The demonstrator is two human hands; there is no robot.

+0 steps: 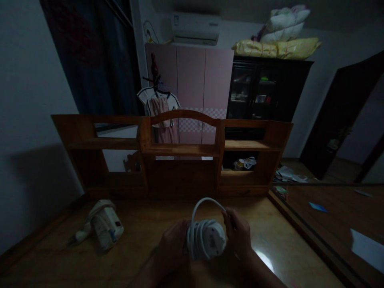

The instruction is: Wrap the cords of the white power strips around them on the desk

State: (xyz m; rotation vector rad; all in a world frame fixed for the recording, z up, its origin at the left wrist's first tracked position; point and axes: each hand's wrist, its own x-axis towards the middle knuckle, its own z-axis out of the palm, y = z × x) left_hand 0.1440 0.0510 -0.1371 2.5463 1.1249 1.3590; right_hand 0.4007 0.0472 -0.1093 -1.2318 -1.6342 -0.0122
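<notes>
Low in the middle of the head view, both my hands hold a white power strip (210, 240) with its white cord (207, 206) coiled round it. My left hand (172, 250) grips the left side of the bundle with fingers closed. My right hand (238, 234) is closed on the right side and pinches a loop of the cord that arches above the strip. The bundle hovers just over the wooden desk (141, 236).
A second white power strip with wound cord (103, 228) lies on the desk to the left. A wooden shelf unit (177, 150) stands along the desk's back edge. A dark table with papers (366, 248) adjoins on the right. Pink and dark wardrobes stand behind.
</notes>
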